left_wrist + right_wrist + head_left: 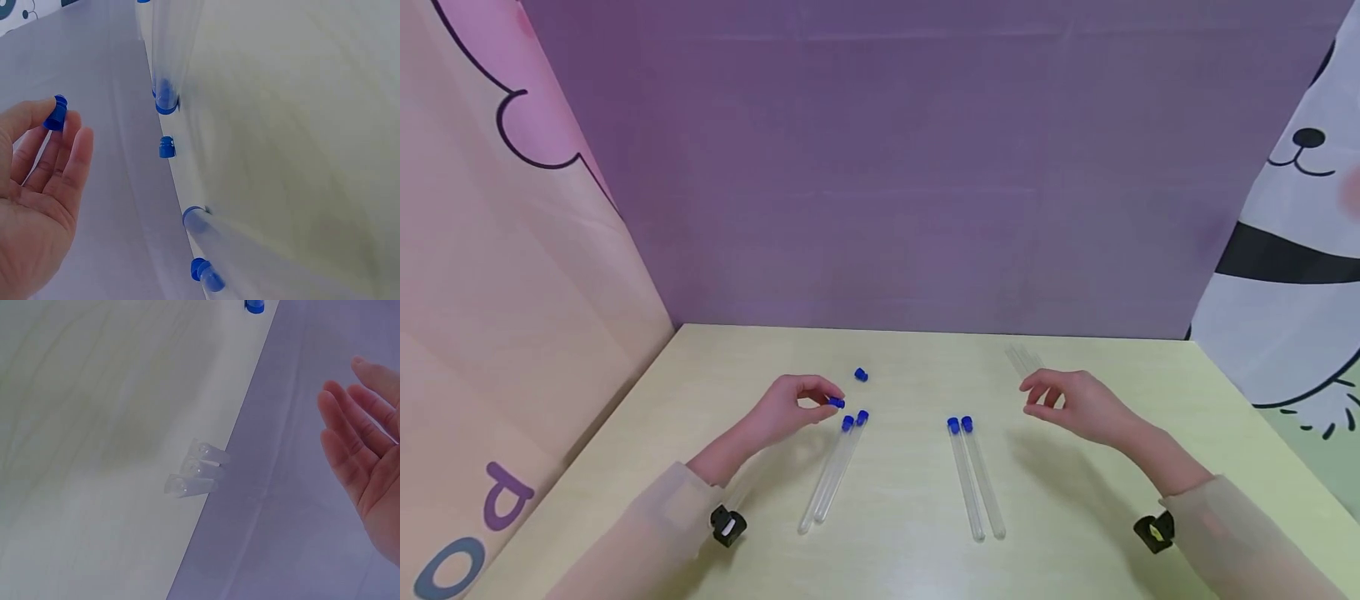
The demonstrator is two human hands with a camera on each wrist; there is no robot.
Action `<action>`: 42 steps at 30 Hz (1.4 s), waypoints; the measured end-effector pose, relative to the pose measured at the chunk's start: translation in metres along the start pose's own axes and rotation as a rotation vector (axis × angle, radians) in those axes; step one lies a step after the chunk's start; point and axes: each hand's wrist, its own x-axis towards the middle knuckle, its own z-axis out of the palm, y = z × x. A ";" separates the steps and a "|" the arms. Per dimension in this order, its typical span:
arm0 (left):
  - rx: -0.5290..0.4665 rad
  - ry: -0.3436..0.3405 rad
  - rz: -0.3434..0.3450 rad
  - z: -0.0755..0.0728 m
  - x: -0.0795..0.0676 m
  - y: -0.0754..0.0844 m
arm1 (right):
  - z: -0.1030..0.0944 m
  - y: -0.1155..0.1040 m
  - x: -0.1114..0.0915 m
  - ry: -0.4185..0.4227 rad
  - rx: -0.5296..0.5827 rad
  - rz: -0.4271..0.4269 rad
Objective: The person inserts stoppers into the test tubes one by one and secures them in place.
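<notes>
The blue cap is up in the left hand, pinched between the thumb and fingers. From where I stand, the right hand holds nothing; its fingers are loose and a little bent. The three clear tubes with no caps lie on the worktop just past the right hand's fingers, so that hand is much nearer to them than the left one. They lie long ways, pointing away from the person, with the far ends leaning left. The right hand hides part of them in the head view. The other loose cap sits near the left hand, a bit past its fingertips and to the right. Between the hands lie two pairs of tubes with caps on: the left pair close to the left hand, and the right pair nearer the right hand.
</notes>
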 end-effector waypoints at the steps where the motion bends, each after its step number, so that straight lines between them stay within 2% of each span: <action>1: -0.007 -0.004 0.002 0.000 -0.001 0.000 | 0.000 0.001 0.001 -0.003 -0.001 0.002; 8: -0.071 -0.012 0.030 0.005 -0.006 -0.002 | 0.001 0.014 0.009 -0.028 -0.041 0.024; 15: -0.127 -0.057 0.061 0.016 -0.007 -0.003 | 0.000 0.029 0.024 -0.036 -0.079 0.062; 25: -0.070 -0.066 0.057 0.020 -0.009 0.001 | 0.001 0.042 0.038 -0.064 -0.080 0.119; 33: -0.054 -0.096 0.054 0.021 -0.013 0.003 | 0.005 0.057 0.043 -0.038 -0.077 0.150; 42: -0.032 -0.128 0.076 0.027 -0.015 0.001 | 0.011 0.074 0.052 -0.046 -0.086 0.262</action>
